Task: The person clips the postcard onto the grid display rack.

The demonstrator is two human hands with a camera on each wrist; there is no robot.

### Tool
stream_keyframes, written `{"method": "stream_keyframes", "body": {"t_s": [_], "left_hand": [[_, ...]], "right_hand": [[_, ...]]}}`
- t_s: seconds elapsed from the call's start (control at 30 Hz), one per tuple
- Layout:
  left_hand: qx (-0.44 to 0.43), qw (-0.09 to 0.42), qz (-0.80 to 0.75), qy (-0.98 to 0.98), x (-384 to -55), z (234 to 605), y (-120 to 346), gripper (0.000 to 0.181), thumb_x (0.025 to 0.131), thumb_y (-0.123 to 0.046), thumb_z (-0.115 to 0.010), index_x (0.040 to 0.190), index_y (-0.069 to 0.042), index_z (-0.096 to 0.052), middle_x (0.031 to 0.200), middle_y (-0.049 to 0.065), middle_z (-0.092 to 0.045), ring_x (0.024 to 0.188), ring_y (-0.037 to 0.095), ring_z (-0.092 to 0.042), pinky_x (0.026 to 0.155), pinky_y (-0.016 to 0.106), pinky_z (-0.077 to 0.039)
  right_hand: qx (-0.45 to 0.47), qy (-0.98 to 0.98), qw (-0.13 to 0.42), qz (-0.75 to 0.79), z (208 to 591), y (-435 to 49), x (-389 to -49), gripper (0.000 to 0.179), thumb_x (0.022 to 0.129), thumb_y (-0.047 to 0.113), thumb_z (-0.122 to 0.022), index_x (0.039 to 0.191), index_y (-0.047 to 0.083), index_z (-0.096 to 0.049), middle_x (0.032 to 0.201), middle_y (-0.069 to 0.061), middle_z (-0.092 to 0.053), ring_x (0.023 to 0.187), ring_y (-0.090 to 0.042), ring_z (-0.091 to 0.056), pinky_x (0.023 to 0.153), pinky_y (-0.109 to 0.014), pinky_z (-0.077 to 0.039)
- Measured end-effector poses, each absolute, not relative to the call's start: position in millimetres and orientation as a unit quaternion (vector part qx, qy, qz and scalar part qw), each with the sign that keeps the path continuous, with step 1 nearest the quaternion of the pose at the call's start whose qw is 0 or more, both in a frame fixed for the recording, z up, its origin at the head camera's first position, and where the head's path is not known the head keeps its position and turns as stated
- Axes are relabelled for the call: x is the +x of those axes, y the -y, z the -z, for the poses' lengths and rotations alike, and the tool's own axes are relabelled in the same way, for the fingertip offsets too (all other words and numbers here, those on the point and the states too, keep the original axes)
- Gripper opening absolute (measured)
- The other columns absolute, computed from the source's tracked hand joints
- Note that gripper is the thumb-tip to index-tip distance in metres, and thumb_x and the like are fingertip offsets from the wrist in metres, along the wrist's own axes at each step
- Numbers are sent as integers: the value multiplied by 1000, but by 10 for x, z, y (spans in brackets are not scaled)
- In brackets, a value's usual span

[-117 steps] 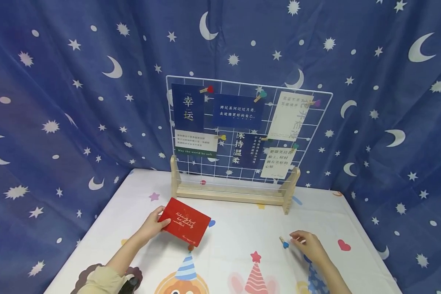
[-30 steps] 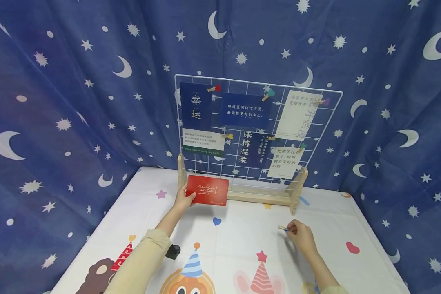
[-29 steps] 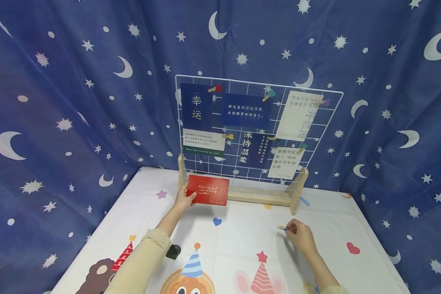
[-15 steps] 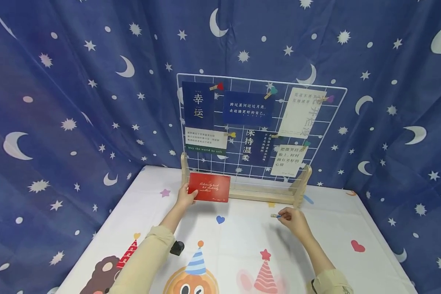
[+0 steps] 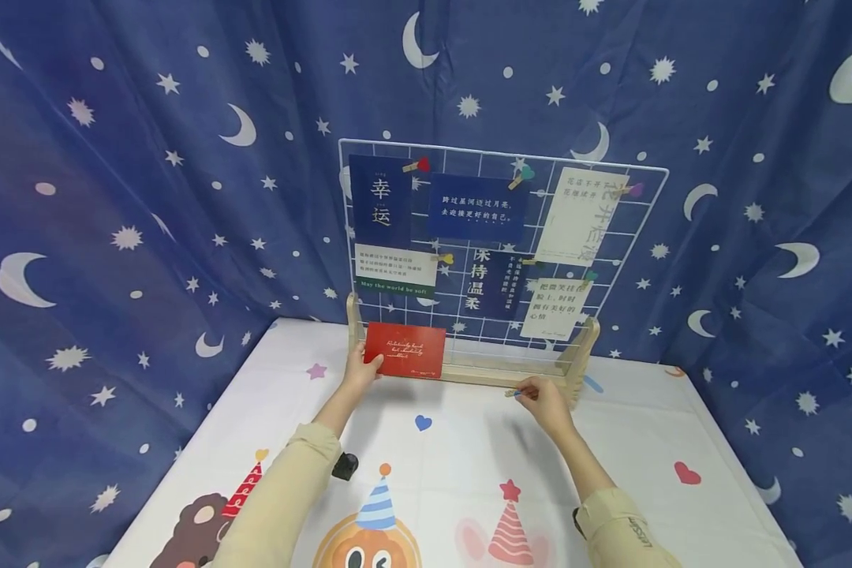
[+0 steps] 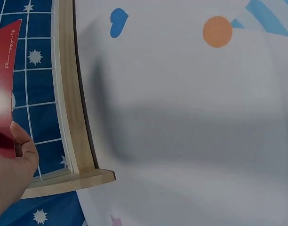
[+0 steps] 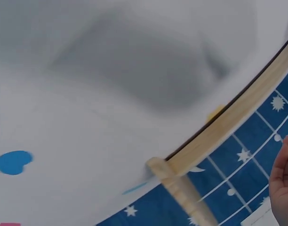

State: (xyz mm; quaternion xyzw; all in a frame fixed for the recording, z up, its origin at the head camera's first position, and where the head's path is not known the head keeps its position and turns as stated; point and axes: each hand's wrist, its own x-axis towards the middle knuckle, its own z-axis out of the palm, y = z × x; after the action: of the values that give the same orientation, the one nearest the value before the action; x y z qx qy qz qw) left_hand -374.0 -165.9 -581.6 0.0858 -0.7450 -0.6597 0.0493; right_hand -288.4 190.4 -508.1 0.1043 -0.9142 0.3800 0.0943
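My left hand (image 5: 362, 368) pinches a red card (image 5: 406, 347) with white script by its left edge, thumb on the printed face. The card overlaps the lower left of the white wire grid (image 5: 461, 325) in the head view. In the left wrist view, the card (image 6: 2, 89) and the left hand (image 6: 14, 172) show at the left edge. My right hand (image 5: 545, 401) pinches a small wooden clothespin (image 5: 513, 393) with a blue piece on it, in front of the stand's wooden base (image 5: 479, 377). The right wrist view shows part of that hand (image 7: 283, 181); the clothespin is outside it.
Several cards hang on the grid by heart-topped clothespins, among them a dark blue card (image 5: 381, 201), a white-and-green card (image 5: 395, 272) and a white card (image 5: 552, 308). A white cloth (image 5: 461, 457) with cartoon prints covers the table. Behind hangs a blue starry curtain (image 5: 184, 158).
My right hand first picked up the clothespin from the table, then carried it left and toward the stand. My left hand brought the red card forward, levelled it and raised it against the grid's lower left.
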Motion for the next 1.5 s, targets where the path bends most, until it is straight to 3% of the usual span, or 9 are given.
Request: {"method": "stream_keyframes", "body": {"t_s": [0.17,0.63,0.7,0.77,1.0,1.1,1.2,1.3,1.5], "left_hand": [[46,80,671,735,-4181,6369,1905,44,90,-18,-64,127,-4,-45,110,17,-58,81,26,-62,61,34,-58],[39,85,683,724,-4257,6252,1960,48,92,-20,-61,135,-10,-42,116,16,-57,88,26,-62,66,39,-58],[6,108,700,706,-4357,6403,1994,48,90,-23,-64,133,-14,-44,111,10,-60,83,20,-62,60,33,-57],[28,89,689,719,-4458,6467,1998,50,92,-23,-60,137,-14,-41,118,12,-59,91,25,-62,69,40,-58],[43,147,651,744,-5218,7247,2041,40,87,-28,-67,122,-20,-49,110,10,-59,84,20,-62,56,33,-56],[37,160,633,757,-5357,7406,2049,41,84,-36,-69,119,-24,-51,109,4,-60,91,16,-61,68,29,-55],[30,174,617,767,-5300,7347,2001,43,86,-29,-69,123,-17,-51,111,8,-62,97,18,-61,77,30,-52],[22,136,636,759,-5016,7019,1928,47,90,-23,-64,132,-11,-45,116,13,-60,98,25,-61,79,38,-55],[-10,143,678,721,-4617,6571,1885,40,91,-23,-62,126,-11,-47,104,12,-62,77,23,-62,58,35,-56]], "right_hand": [[122,903,98,-400,5017,-1707,-3021,12,80,-3,-68,92,-8,-67,85,-19,-69,78,-28,-66,73,-34,-57],[166,878,173,-415,4560,-1056,-3321,18,86,2,-64,101,-6,-66,93,-21,-70,82,-31,-68,75,-37,-57],[168,875,177,-418,4495,-977,-3366,18,87,3,-63,102,-6,-66,95,-21,-70,84,-31,-68,75,-37,-57],[165,875,175,-420,4441,-914,-3409,19,88,4,-62,104,-7,-65,95,-21,-70,85,-31,-69,75,-36,-57],[157,895,191,-372,4273,-733,-3568,16,89,5,-60,100,-5,-65,93,-19,-71,80,-27,-69,70,-35,-57],[165,912,214,-307,4233,-646,-3625,14,90,7,-60,96,-4,-65,89,-19,-71,76,-29,-69,68,-37,-56],[171,925,226,-253,4221,-576,-3666,13,89,8,-61,93,-4,-65,87,-18,-71,76,-31,-69,66,-37,-56],[170,930,226,-235,4208,-541,-3689,11,88,7,-62,89,-3,-65,86,-18,-71,76,-31,-69,67,-37,-57],[169,933,209,-237,4158,-531,-3718,11,89,3,-60,94,-4,-66,86,-16,-72,72,-27,-69,66,-33,-57]]}}
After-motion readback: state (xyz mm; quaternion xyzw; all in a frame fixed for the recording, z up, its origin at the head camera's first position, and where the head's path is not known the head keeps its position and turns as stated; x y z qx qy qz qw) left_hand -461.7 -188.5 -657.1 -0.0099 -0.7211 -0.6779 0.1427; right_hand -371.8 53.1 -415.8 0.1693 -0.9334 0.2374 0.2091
